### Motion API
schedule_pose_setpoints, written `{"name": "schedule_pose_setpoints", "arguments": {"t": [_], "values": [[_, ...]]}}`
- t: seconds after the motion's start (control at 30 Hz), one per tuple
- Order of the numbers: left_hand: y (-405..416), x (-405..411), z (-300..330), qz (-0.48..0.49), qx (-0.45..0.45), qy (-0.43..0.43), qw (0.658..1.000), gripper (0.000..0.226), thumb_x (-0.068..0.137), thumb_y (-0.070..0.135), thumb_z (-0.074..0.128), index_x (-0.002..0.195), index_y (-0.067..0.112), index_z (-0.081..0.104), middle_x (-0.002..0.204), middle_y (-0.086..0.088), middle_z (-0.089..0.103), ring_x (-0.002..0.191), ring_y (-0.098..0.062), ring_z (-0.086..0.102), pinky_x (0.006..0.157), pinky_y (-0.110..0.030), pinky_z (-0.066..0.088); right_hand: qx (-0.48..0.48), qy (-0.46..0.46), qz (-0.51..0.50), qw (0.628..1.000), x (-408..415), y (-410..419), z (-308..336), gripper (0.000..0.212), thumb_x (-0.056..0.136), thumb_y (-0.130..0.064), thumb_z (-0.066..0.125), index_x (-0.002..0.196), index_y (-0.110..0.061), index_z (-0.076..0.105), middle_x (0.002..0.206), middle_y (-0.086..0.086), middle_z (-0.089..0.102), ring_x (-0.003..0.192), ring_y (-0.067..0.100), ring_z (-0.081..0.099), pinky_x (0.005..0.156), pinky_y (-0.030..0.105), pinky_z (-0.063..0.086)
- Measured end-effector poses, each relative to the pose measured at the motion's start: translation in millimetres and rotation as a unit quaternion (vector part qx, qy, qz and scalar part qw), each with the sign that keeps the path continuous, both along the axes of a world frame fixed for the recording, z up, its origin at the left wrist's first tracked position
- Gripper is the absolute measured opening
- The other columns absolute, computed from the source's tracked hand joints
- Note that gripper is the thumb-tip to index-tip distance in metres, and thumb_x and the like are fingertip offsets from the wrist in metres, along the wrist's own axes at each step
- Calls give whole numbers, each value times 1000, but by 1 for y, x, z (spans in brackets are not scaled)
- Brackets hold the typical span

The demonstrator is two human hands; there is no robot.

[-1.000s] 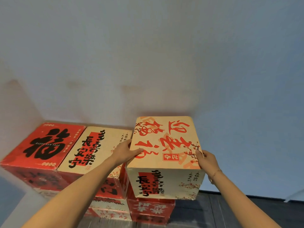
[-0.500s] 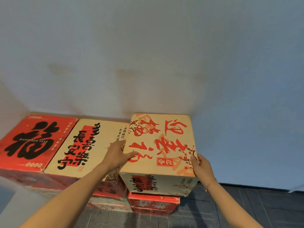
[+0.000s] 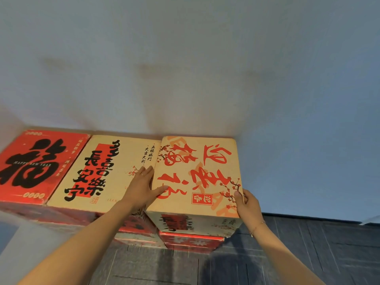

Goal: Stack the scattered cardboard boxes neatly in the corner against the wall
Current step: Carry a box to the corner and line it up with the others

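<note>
The left hand (image 3: 141,186) lies with fingers straight along the left edge of the tan box with red script (image 3: 198,173), thumb resting on its top. The right hand (image 3: 247,204) grips that box's near right corner, thumb on top. The box sits atop a red box (image 3: 191,240), against the pale wall (image 3: 185,68), touching a tan box with black script (image 3: 102,169). Beside that one stands a red box with a black character (image 3: 33,163). Dark floor (image 3: 308,254) lies below

Dark plank floor (image 3: 308,254), bottom red boxes (image 3: 191,242) of stack resting on it, against wall (image 3: 185,68)
</note>
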State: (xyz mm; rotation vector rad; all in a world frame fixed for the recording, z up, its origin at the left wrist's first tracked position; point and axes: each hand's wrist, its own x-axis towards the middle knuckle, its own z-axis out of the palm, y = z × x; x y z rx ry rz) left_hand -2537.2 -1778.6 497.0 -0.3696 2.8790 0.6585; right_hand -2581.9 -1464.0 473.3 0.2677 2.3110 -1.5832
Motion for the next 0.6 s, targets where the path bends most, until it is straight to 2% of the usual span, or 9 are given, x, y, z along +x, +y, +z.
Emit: {"name": "schedule_pose_setpoints", "arguments": {"t": [0.1,0.27,0.4,0.47,0.53,0.6], "values": [[-4,4,-12,-13,-26,-9,1000,126,53,99,10,151,21,22,158,-3,20,147,-25,10,119,-38,11,-5,-8,1,1000,5,1,-10,29,98,-28,43,119,-10,53,109,6,67,90,14,66,56,13,50],[1,6,-18,-19,-81,-18,996,134,51,96,-8,152,10,12,160,-5,10,147,-23,9,120,-37,11,-13,-8,-13,1000,10,-2,-21,25,97,-28,44,114,-13,54,107,5,68,90,15,68,62,19,52],[4,9,-21,-19,-98,-4,995,121,65,90,-5,152,7,11,159,-7,9,147,-24,11,120,-37,11,-9,0,-9,1000,7,-4,-22,26,97,-27,43,114,-11,53,107,6,67,90,17,67,61,18,51],[5,11,-25,-17,-102,7,995,101,81,80,13,152,8,10,160,-7,8,147,-22,11,120,-36,11,-5,1,-7,1000,6,-5,-21,26,98,-27,43,115,-10,53,106,6,67,86,14,66,58,15,49],[7,11,-26,-19,-103,10,994,91,87,68,30,152,8,9,160,-6,7,147,-21,10,120,-35,11,-4,1,-7,1000,7,-5,-21,24,98,-26,42,113,-11,53,103,5,66,81,8,65,53,12,47],[6,12,-25,-21,-106,8,994,89,88,67,31,152,9,10,160,-6,7,147,-21,10,120,-35,10,-6,-1,-9,1000,8,-4,-21,21,98,-26,43,111,-12,52,102,4,65,77,4,62,47,8,46]]}}
